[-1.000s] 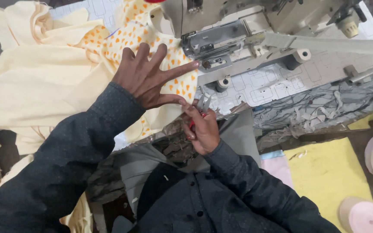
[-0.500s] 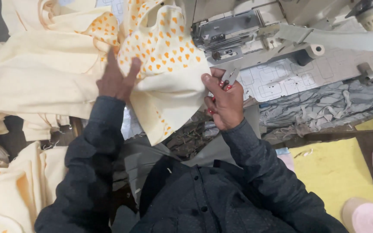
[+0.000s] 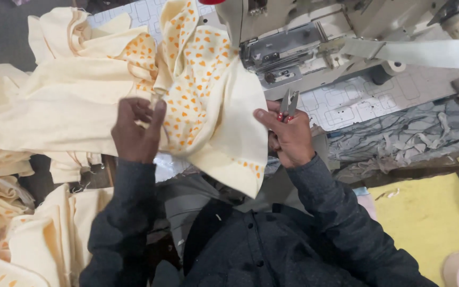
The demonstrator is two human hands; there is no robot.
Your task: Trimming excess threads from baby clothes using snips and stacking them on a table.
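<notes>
Both raised: left hand (image 3: 134, 133) pinches cloth (image 3: 213, 111); right hand (image 3: 288, 135) grips snips (image 3: 288, 102) w/ cloth.

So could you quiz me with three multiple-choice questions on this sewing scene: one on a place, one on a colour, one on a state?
1. Where is the sewing machine?
A. beyond the hands
B. behind the person
C. on the floor

2. What colour are the hearts on the cream fabric?
A. blue
B. orange
C. green

3. What does the right hand hold?
A. nothing
B. a spool
C. small snips

Answers: 1 A, it fills the top of the view. 2 B, orange prints show. 3 C, metal blades stick up from the fingers, while the left hand grips the fabric.
</notes>
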